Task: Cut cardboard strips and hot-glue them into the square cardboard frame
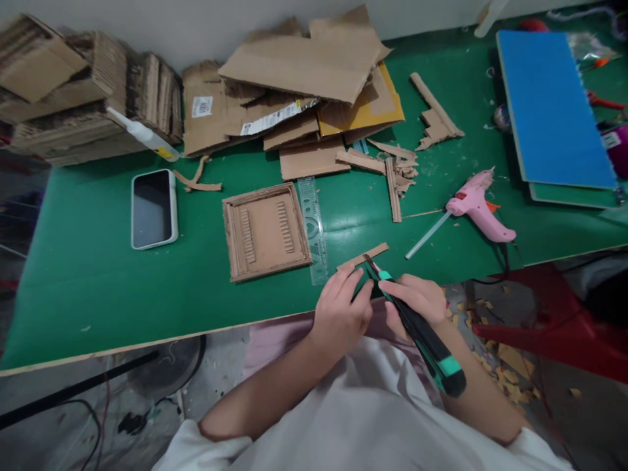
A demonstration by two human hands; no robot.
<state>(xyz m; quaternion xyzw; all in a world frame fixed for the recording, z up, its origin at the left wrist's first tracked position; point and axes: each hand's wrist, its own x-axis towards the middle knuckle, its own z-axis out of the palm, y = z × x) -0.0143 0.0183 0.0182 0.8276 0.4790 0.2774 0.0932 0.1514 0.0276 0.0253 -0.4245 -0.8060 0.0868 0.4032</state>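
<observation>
Near the table's front edge, my right hand (pixel 418 299) is wrapped round a black and green utility knife (pixel 426 337). Its blade tip touches a thin cardboard strip (pixel 375 253) lying on the green table (pixel 161 297). The fingertips of my left hand (pixel 345 306) press on the strip's left end, just left of the blade. Left of my hands lies a square cardboard tray (pixel 267 232) with two rows of small ridged pieces inside. A clear ruler (pixel 314 232) lies along the tray's right side.
A phone (pixel 154 209) and glue bottle (pixel 147 139) lie at left. Stacked cardboard (pixel 299 62) fills the back. Cardboard scraps (pixel 403 171) lie mid-table. A pink glue gun (pixel 478 208) and blue folder (pixel 557 108) are at right. A red chair (pixel 554 327) stands below.
</observation>
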